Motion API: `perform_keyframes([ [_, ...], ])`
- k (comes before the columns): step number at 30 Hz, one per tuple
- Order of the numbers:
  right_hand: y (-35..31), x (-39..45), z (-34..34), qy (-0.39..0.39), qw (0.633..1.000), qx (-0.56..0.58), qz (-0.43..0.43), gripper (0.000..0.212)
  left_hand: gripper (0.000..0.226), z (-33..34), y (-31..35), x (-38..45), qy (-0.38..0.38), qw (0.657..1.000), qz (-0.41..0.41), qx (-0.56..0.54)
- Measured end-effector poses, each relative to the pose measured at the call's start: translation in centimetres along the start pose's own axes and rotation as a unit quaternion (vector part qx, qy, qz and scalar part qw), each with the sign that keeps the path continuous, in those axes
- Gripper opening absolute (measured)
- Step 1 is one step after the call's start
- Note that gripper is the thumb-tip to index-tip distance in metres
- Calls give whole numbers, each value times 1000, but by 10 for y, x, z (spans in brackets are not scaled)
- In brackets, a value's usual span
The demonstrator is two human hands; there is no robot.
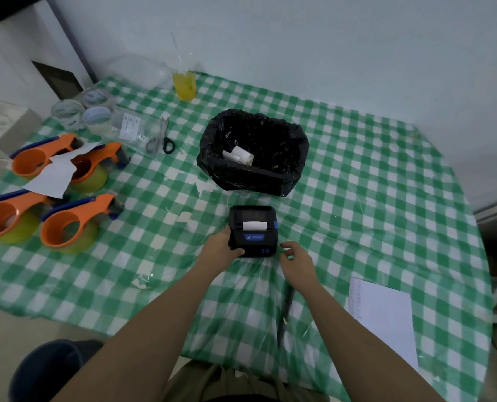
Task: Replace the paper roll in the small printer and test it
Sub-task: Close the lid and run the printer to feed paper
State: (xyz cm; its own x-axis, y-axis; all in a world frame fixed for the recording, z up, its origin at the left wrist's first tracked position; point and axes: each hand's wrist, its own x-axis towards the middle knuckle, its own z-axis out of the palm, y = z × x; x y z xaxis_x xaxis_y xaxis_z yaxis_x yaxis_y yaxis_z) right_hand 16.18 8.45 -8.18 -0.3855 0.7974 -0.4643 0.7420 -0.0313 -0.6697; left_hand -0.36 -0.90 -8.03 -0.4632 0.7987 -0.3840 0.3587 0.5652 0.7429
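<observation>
I have the small black plastic printer sitting on the green-and-white checked tablecloth, just in front of the black-lined waste bin, where a white paper roll lies discarded. My left hand is clamped around the printer's left side, I judge to steady it for a button press. My right hand hovers just beside the printer's near right corner, fingers loosely apart and holding nothing, while a white paper strip shows at the printer's slot.
</observation>
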Motion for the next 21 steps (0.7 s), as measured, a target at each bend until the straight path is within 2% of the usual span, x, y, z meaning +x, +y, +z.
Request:
perform_keyframes([
  [21,-4,2,1,-5,1000,-3,-14,32,61,0,-3,1,1,1000,-4,-5],
])
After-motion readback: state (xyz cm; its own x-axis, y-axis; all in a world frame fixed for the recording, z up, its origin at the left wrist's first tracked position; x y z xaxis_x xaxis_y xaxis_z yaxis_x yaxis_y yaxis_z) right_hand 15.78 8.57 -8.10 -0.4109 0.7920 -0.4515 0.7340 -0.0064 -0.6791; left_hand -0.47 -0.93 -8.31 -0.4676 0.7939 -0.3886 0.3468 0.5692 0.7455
